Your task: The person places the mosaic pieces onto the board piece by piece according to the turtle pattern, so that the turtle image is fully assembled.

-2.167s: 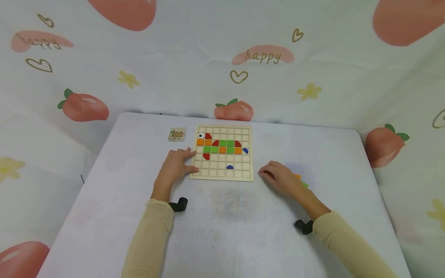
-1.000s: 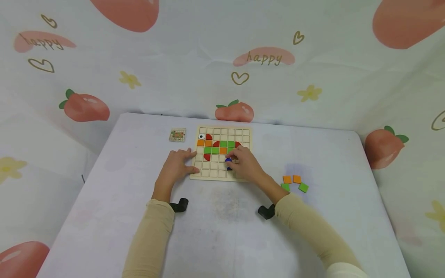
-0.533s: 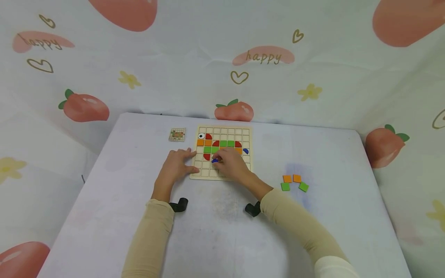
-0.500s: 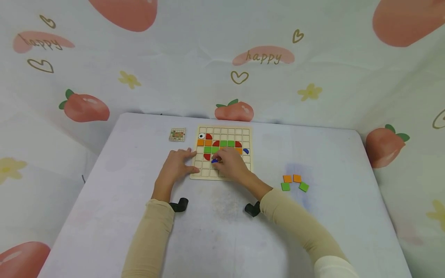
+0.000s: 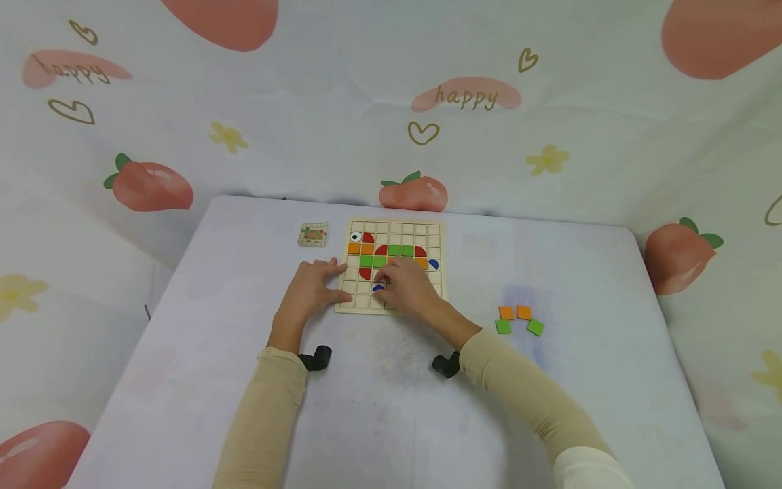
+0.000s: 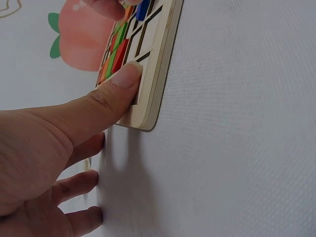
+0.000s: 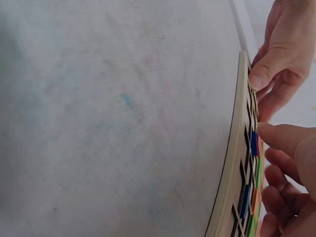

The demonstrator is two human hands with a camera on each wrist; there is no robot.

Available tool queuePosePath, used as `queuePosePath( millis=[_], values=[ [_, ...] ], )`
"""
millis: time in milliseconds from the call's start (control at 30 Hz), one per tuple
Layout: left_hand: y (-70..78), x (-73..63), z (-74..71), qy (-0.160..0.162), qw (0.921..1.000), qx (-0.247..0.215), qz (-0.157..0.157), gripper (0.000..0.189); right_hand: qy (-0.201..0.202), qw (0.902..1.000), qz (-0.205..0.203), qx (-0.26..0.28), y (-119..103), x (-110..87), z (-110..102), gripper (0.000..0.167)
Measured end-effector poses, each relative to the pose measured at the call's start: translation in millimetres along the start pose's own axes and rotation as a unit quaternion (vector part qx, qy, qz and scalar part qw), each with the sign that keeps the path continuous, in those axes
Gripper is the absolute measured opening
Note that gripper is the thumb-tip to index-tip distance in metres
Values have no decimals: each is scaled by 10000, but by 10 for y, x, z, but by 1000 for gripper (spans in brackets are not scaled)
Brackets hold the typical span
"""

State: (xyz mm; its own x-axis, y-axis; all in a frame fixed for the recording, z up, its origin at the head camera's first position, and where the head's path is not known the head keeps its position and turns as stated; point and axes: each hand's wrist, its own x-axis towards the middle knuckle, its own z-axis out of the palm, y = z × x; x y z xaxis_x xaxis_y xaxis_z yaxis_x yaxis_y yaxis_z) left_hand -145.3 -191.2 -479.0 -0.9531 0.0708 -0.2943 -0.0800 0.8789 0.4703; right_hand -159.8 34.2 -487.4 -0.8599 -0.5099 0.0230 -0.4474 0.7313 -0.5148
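A wooden grid board (image 5: pixel 423 231) lies on the table, with red, green and orange tiles, a round eye tile (image 5: pixel 356 237) and a blue half-circle tile (image 5: pixel 434 263) at its right. My left hand (image 5: pixel 310 285) steadies the left edge; its thumb presses on the corner while other fingers spread beside it, as the left wrist view shows. Over the lower middle, my right hand (image 5: pixel 406 288) has thumb and curled fingers at another blue half-circle tile (image 5: pixel 378 288), low at a grid cell. A further blue tile (image 7: pixel 244 201) sits in the board, hidden by that hand in the head view.
Two orange tiles (image 5: pixel 506 313) and two green tiles (image 5: pixel 503 327) lie loose on the table right of the board. A small picture card (image 5: pixel 313 234) lies beyond my left hand. A patterned cloth (image 5: pixel 275 170) hangs behind the table (image 5: pixel 580 285).
My right hand has come from the table right of the board to its lower middle with a blue half-circle tile. That tile is now slightly nearer me. The left hand stays put.
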Motion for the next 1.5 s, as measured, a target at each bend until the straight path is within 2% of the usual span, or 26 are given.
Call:
queuePosePath(
  millis=[300,633,867,1033,1167,1500],
  values=[
    [10,2,-9,16,10000,-7,-21,79,-164,9990,-151,-375,22,-53,-4,24],
    [4,-7,11,14,10000,-27,-31,80,-271,9986,-300,-330,23,-110,-28,27],
    [-12,7,28,20,10000,87,8,80,87,9961,-393,-784,44,-189,-77,41],
    [-10,1,22,27,9999,117,-7,80,191,9892,-392,-1402,65,-283,-123,62],
    [-5,2,24,2,9999,59,-83,80,63,9863,-267,-1629,145,-373,-149,72],
    [5,-19,29,51,9999,-15,-86,81,-51,9868,89,-1616,504,-617,-194,80]
  ],
)
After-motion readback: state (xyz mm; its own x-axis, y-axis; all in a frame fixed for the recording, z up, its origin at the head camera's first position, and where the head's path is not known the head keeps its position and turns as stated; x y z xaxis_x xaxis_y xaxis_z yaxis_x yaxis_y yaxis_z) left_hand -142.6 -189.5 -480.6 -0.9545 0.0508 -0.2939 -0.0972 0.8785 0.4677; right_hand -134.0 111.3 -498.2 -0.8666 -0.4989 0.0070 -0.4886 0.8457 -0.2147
